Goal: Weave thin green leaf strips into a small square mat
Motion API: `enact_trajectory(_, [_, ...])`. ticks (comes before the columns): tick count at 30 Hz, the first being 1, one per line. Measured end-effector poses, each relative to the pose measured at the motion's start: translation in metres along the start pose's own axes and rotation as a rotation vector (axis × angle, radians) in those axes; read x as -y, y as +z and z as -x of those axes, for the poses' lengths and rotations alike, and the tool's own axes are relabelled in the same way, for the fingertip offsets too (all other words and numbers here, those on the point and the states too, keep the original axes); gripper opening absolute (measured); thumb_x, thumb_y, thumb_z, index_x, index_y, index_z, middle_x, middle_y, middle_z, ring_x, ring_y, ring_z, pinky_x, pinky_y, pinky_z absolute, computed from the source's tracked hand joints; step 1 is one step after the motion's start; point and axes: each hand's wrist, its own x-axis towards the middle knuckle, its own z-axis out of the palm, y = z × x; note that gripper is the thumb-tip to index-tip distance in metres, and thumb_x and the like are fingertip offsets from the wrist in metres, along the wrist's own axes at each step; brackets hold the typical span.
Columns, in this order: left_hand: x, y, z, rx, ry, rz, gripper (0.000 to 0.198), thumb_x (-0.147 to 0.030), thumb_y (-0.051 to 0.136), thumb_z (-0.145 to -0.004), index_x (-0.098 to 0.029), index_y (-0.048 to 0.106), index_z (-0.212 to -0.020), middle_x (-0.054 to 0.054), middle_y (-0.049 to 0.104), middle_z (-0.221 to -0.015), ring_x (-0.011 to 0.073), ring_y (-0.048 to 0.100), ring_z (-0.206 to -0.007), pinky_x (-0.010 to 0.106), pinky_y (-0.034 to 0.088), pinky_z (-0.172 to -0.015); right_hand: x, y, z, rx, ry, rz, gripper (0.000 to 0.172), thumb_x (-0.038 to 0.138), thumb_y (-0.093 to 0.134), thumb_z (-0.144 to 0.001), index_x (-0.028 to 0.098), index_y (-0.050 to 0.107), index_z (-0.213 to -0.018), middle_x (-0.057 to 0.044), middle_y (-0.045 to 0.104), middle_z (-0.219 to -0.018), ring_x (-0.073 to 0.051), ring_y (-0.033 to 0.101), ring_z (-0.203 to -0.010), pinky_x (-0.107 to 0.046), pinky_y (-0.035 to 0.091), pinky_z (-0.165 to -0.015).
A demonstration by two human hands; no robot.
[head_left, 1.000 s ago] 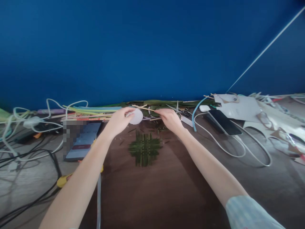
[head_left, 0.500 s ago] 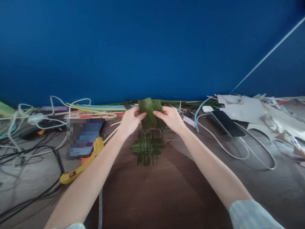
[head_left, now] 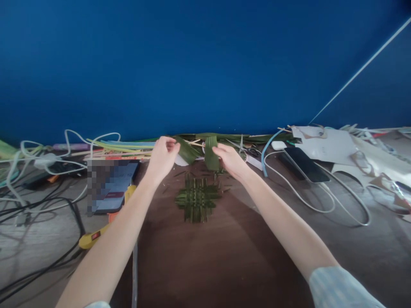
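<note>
My left hand (head_left: 163, 156) pinches one broad green leaf strip (head_left: 188, 150), which tilts down to the right from the fingertips. In my right hand (head_left: 229, 159) a second green leaf strip (head_left: 211, 153) is gripped between thumb and fingers and stands nearly upright. A gap separates the two strips. Closer to me, a small woven mat (head_left: 197, 199) of narrow dark green leaf strips lies flat on the brown table (head_left: 205, 265), its ends sticking out on all sides. Neither hand touches it.
To the left lie a tablet (head_left: 115, 188), a yellow glue gun (head_left: 91, 238) under my forearm, and tangled cables (head_left: 45, 160). Scissors (head_left: 241, 144) and long leaves are at the back. A phone (head_left: 307, 165) on a white cable and torn white card (head_left: 327, 143) lie right.
The two leaf strips, overlapping before, are now apart. My left hand has moved left and slightly nearer with one; my right hand keeps the other and has shifted only slightly.
</note>
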Motion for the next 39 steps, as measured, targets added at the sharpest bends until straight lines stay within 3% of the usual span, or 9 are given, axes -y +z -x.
enact_trajectory(2, [-0.009,0.003,0.009,0.154,0.012,0.019,0.016,-0.03,0.063,-0.071,-0.018,0.059,-0.081,0.006,0.061,-0.086,0.0205,0.056,-0.084,0.034,0.042,-0.082,0.005,0.005,0.004,0.007,-0.065,-0.009,0.018,0.032,0.051,-0.076,0.018,0.06,-0.083,0.0,0.06,-0.069,-0.016,0.055,-0.07,-0.028,0.045,-0.063])
enact_trajectory(4, [-0.015,0.01,0.017,0.376,-0.084,0.123,0.023,-0.034,0.062,-0.072,-0.017,0.058,-0.086,0.007,0.063,-0.089,0.0209,0.059,-0.084,0.033,0.045,-0.077,0.01,0.01,0.007,0.001,-0.117,-0.005,0.017,0.03,0.057,-0.072,0.018,0.061,-0.084,0.0,0.06,-0.073,-0.014,0.055,-0.07,-0.028,0.045,-0.066])
enact_trajectory(6, [-0.018,0.017,0.022,0.437,-0.125,0.191,0.026,-0.027,0.066,-0.068,-0.017,0.055,-0.089,0.007,0.065,-0.088,0.0207,0.06,-0.084,0.032,0.046,-0.074,0.013,0.012,0.009,-0.009,-0.123,-0.041,0.02,0.028,0.061,-0.068,0.017,0.06,-0.084,0.0,0.061,-0.075,-0.013,0.055,-0.069,-0.028,0.045,-0.067])
enact_trajectory(9, [-0.018,0.02,0.023,0.433,-0.081,0.177,0.029,-0.019,0.066,-0.064,-0.016,0.053,-0.089,0.006,0.066,-0.088,0.0202,0.061,-0.084,0.033,0.046,-0.076,0.016,0.012,0.01,0.019,-0.02,-0.094,0.018,0.027,0.064,-0.065,0.016,0.06,-0.079,0.0,0.062,-0.071,-0.013,0.057,-0.064,-0.029,0.047,-0.065])
enact_trajectory(12, [-0.017,0.015,0.019,0.437,0.001,0.109,0.027,-0.021,0.066,-0.064,-0.013,0.055,-0.087,0.007,0.066,-0.091,0.0211,0.061,-0.087,0.036,0.045,-0.082,0.016,0.01,0.011,0.088,0.093,-0.136,0.01,0.025,0.063,-0.066,0.017,0.06,-0.071,0.0,0.062,-0.063,-0.013,0.058,-0.058,-0.029,0.049,-0.06])
enact_trajectory(15, [-0.016,0.011,0.018,0.469,0.046,0.072,0.025,-0.024,0.063,-0.066,-0.012,0.057,-0.087,0.009,0.066,-0.093,0.0222,0.061,-0.089,0.038,0.044,-0.083,0.016,0.008,0.012,0.166,0.11,-0.168,0.006,0.023,0.061,-0.068,0.017,0.06,-0.067,0.001,0.062,-0.059,-0.013,0.06,-0.056,-0.029,0.051,-0.059])
enact_trajectory(26, [-0.002,0.015,0.023,0.461,0.146,0.036,0.022,-0.022,0.056,-0.073,-0.013,0.057,-0.093,0.004,0.065,-0.093,0.0189,0.06,-0.087,0.032,0.046,-0.078,0.02,0.005,0.017,0.167,-0.062,0.143,0.014,0.022,0.05,-0.075,0.016,0.06,-0.069,0.0,0.062,-0.059,-0.012,0.061,-0.056,-0.025,0.051,-0.056])
enact_trajectory(35, [0.004,0.017,0.033,0.359,0.189,-0.048,0.022,-0.019,0.06,-0.069,-0.014,0.057,-0.09,0.005,0.065,-0.092,0.0202,0.06,-0.087,0.036,0.046,-0.081,0.015,0.01,0.019,0.195,-0.171,0.216,0.014,0.02,0.049,-0.075,0.016,0.059,-0.066,0.0,0.063,-0.057,-0.012,0.061,-0.055,-0.024,0.048,-0.055])
enact_trajectory(39, [0.003,0.019,0.034,0.384,0.159,0.008,0.023,-0.018,0.061,-0.069,-0.014,0.057,-0.091,0.005,0.066,-0.092,0.0206,0.061,-0.088,0.037,0.047,-0.082,0.012,0.008,0.017,0.136,-0.185,0.303,0.013,0.018,0.049,-0.073,0.016,0.058,-0.064,0.0,0.063,-0.057,-0.013,0.06,-0.056,-0.025,0.047,-0.057])
